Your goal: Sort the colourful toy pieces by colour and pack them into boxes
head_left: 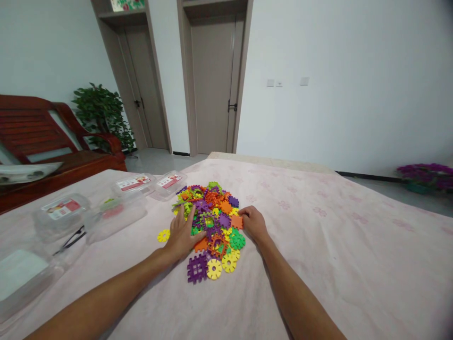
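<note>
From where I stand, a slatted bench (35,123) of glossy reddish wood is at far left, and in front of it clear plastic boxes (116,218), smooth and rounded at the corners, line the surface (318,264), which wears a soft, creased pink cloth with a flower print. A slim black-handled tool (73,239) lies among them. Next comes a notched yellow disc (163,235), flat and apart. The left hand (181,236) rests on the near-left side of a heap of plastic pieces (212,208), its grip loose, fingers spread over toothed squares and slotted rounds. At the heap's right edge, the right hand (255,223) has bent fingertips against an orange toothed square (236,222); I can't tell whether its grip pinches it. Purple flowers (430,175) bunch far right.
</note>
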A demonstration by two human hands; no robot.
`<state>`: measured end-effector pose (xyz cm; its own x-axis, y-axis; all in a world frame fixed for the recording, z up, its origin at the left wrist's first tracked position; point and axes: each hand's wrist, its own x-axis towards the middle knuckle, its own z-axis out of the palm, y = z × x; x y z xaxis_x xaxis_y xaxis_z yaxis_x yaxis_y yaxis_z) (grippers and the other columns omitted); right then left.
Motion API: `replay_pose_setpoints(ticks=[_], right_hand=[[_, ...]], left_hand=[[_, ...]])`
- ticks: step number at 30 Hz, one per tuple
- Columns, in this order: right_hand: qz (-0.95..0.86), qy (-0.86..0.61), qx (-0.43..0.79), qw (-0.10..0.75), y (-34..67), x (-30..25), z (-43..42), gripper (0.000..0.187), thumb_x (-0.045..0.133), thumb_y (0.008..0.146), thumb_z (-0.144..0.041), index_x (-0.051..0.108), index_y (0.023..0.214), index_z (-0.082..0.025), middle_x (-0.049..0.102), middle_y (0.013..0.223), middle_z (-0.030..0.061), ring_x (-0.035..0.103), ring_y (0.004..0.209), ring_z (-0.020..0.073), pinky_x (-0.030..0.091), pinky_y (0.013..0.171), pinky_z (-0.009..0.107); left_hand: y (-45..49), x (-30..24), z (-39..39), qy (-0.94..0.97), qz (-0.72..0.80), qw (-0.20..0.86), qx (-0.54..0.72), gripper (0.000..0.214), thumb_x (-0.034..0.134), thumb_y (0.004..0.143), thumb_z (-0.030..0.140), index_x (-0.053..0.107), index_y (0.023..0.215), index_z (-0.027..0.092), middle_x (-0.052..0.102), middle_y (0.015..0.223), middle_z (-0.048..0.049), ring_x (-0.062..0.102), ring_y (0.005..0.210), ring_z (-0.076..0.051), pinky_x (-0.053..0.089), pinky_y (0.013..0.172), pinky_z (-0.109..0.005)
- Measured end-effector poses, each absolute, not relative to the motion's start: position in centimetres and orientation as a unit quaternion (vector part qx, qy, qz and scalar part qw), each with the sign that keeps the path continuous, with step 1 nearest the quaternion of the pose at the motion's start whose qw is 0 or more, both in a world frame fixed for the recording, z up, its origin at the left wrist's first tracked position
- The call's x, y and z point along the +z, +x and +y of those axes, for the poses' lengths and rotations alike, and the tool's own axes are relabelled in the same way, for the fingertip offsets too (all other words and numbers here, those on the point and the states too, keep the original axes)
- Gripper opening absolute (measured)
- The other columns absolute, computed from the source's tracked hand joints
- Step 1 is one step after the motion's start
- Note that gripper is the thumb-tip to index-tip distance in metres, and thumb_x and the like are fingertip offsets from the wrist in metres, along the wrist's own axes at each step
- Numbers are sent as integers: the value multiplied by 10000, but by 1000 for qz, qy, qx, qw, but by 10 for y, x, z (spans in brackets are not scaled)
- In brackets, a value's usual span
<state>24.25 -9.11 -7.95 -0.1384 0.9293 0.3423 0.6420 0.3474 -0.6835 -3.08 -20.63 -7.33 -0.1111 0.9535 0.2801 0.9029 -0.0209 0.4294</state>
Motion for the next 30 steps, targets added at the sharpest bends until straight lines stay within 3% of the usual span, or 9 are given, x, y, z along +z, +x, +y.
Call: replay_pose_setpoints(ticks=[3,6,10,12,17,22,27,30], right_hand=[[-730,-538,193,374,242,-78,-92,313,478,769,-77,751,834,-216,715,959,36,644,952,176,460,861,262],[-728,-537,200,378,242,-77,-93,313,479,769,-72,748,836,-217,711,953,34,643,953,174,462,872,258],[-725,-536,206,380,242,-76,-94,301,487,777,-74,750,834,-211,708,960,38,642,958,178,461,897,268],[-722,-538,209,381,242,-77,-94,294,496,783,-80,752,839,-214,710,967,37,641,965,180,458,904,271],[-723,-540,208,378,243,-77,-95,297,492,786,-79,750,854,-210,705,965,33,638,961,174,453,887,263],[-731,-534,196,378,242,-77,-96,289,497,791,-79,750,871,-195,696,961,47,630,968,181,448,894,274],[-730,-528,200,387,242,-76,-96,276,502,791,-77,744,851,-195,695,942,52,636,943,183,460,882,283],[-727,-524,202,395,243,-78,-96,271,505,788,-87,745,843,-200,702,938,50,644,944,189,466,878,295]], left_hand=[[-25,-64,-198,698,640,84,310,877,613,894,468,194,1630,243,55,1708,-188,108,1564,-392,243,1205,-587],[-18,-51,-212,738,585,76,327,841,530,945,537,113,1641,312,64,1714,-150,95,1570,-370,202,1211,-629],[-3,-46,-250,847,487,48,207,1071,653,768,735,154,1635,354,48,1718,-154,80,1548,-468,103,1176,-744],[5,-48,-260,885,440,33,147,1087,721,708,717,226,1617,382,70,1719,-143,96,1542,-481,97,1162,-767],[15,-48,-242,873,467,-52,130,817,700,805,551,423,1543,337,194,1698,-146,120,1554,-427,77,1186,-732],[18,-39,-200,848,488,-125,161,649,648,859,540,552,1454,300,342,1646,-145,179,1549,-393,19,1220,-676],[18,-35,-160,815,533,-160,161,617,661,854,541,590,1413,289,440,1588,-152,277,1513,-399,97,1206,-688],[9,-28,-140,800,554,-160,167,544,564,926,526,603,1396,255,497,1544,-157,311,1499,-380,166,1202,-656]])
